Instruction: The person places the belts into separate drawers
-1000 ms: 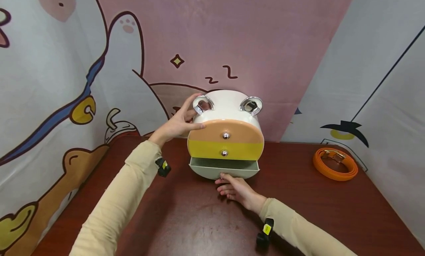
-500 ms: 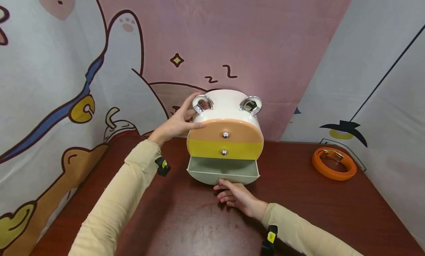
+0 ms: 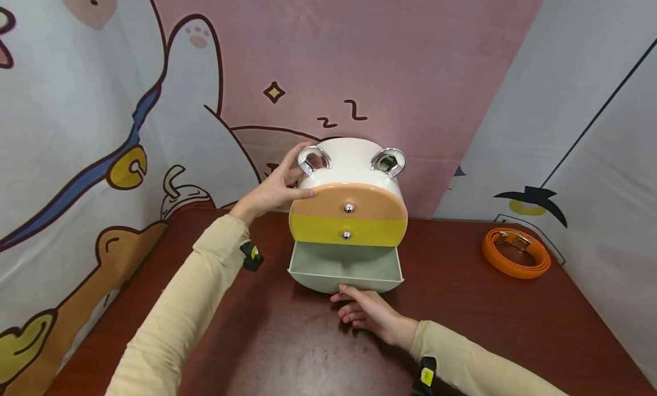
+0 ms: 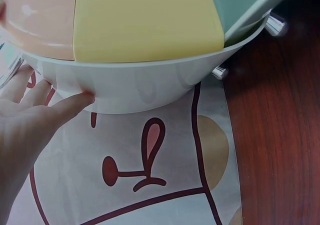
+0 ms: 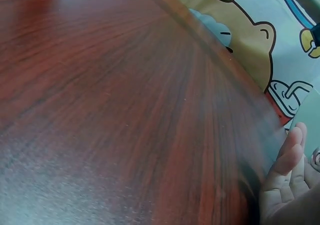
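A small frog-shaped drawer box (image 3: pixel 349 163), white on top with two silver round eyes, stands at the back of the table in the head view. Its orange drawer (image 3: pixel 320 205) and yellow drawer (image 3: pixel 318 231) are closed. The pale green bottom drawer (image 3: pixel 315 282) is pulled well out and shows a bare inside. My left hand (image 3: pixel 272 192) holds the box's upper left side, thumb on the front edge, fingers along the white side wall (image 4: pixel 135 85). Thumb and index finger of my right hand (image 3: pixel 377 316) pinch the bottom drawer's knob, mostly hidden in the head view.
A coiled orange belt (image 3: pixel 515 254) with a gold buckle lies at the right on the dark red-brown wooden table (image 3: pixel 287 356). A cartoon-printed cloth (image 3: pixel 410 59) hangs right behind the table and along its sides.
The green bottom drawer has slid further out toward me, with my right hand moving back along with it. My left hand has stayed on the box.
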Demonstrator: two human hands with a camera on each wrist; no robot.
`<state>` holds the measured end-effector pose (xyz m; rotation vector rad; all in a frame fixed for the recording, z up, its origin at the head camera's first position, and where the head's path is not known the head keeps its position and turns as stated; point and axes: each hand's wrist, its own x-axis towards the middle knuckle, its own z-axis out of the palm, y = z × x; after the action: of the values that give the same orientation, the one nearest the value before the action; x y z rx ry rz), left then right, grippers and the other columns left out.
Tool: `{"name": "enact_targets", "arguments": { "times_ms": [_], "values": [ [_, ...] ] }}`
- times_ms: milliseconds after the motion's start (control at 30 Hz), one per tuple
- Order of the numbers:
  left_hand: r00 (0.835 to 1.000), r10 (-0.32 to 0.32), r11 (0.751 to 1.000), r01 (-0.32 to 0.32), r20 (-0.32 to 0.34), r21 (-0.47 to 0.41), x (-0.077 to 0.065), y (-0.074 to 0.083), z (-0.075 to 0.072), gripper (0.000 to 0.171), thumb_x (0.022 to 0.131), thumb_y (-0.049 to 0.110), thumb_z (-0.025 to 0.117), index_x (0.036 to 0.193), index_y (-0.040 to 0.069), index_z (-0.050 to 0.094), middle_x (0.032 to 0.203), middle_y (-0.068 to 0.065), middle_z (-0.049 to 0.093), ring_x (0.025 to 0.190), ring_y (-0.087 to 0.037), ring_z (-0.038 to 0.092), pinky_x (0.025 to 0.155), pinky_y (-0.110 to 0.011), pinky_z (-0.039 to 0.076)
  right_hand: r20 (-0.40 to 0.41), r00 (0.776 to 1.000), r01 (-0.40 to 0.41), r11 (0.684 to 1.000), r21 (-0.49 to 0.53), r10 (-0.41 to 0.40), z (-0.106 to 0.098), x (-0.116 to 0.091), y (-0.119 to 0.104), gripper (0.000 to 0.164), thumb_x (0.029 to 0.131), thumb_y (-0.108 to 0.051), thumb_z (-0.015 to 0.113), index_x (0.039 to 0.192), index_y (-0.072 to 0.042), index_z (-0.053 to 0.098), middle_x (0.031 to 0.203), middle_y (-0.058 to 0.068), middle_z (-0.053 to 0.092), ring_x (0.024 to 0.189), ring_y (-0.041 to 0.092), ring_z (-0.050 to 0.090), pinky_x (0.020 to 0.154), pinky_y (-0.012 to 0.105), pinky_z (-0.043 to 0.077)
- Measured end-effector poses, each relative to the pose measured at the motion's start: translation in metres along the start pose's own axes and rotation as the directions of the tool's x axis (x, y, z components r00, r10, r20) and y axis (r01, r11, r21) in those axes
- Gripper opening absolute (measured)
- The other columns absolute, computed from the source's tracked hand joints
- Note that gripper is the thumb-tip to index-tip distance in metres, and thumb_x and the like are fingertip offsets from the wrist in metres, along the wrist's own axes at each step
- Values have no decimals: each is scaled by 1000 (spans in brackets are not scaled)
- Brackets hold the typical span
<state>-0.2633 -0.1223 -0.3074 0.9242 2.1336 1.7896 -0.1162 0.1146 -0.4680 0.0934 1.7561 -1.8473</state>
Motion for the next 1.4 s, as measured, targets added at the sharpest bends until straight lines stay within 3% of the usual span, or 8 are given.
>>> {"name": "enact_targets", "arguments": {
  "times_ms": [533,667,1400],
  "values": [
    [999,-37,999,37,-4,-21,0,-2,-1,95,87,0,71,152,40,13,141,-9,49,122,-27,52,95,-44,44,35,999,-27,1000,4,26,6,-15,5,51,95,-50,55,113,-3,66,73,-2,63,64,7,57,58,23,42],
    [999,-43,999,43,-1,-28,0,-2,-1,98,87,-1,70,153,38,10,143,-11,47,123,-28,51,96,-46,43,40,999,-24,1000,-2,24,7,-16,7,53,95,-50,54,115,-2,65,73,-1,63,63,7,56,58,23,42],
    [1000,-24,1000,24,5,-16,0,-1,0,96,87,3,72,153,37,11,142,-7,49,122,-26,52,96,-45,44,64,997,-45,999,3,44,14,-33,14,51,96,-48,53,115,-2,65,71,-1,62,61,7,55,56,21,41]
  ]
}}
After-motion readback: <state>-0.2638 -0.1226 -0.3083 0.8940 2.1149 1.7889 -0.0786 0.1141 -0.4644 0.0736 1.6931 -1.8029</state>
